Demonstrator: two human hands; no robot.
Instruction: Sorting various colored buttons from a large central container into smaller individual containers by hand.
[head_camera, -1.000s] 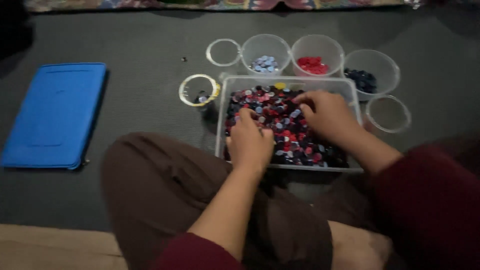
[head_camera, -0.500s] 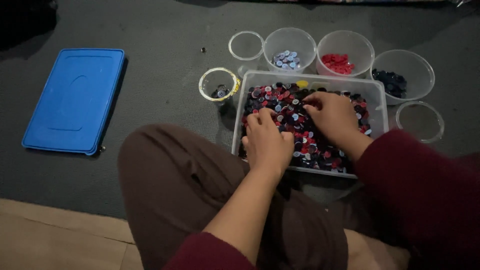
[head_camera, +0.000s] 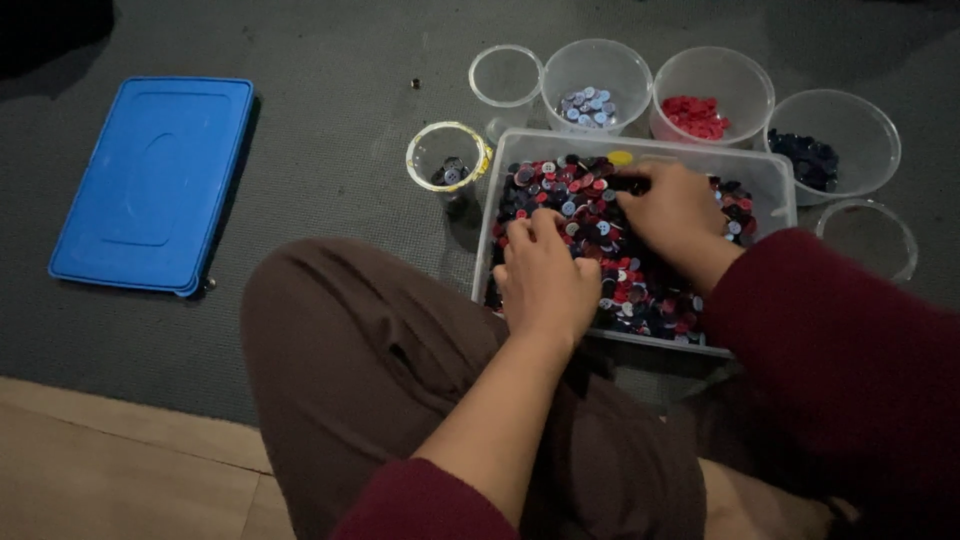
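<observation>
Both of my hands are resting palm-down in the clear rectangular bin (head_camera: 780, 185), which is sitting on the grey mat (head_camera: 330, 170) just past my crossed legs. My left hand (head_camera: 545, 275) is lying on the mixed buttons (head_camera: 585, 215) with fingers curled loosely, holding nothing I can make out. My right hand (head_camera: 672, 210) is reaching toward the bin's far edge, fingertips pinching narrowly at a dark button (head_camera: 628, 184). A blue lid (head_camera: 155, 185) is lying well apart to my left. Four clear tubs are standing behind the bin: an empty cup (head_camera: 506, 75), pale buttons (head_camera: 588, 104), red buttons (head_camera: 695, 116), navy buttons (head_camera: 810, 158). A yellow-rimmed cup (head_camera: 448, 158) is standing just beside the bin's left corner.
</observation>
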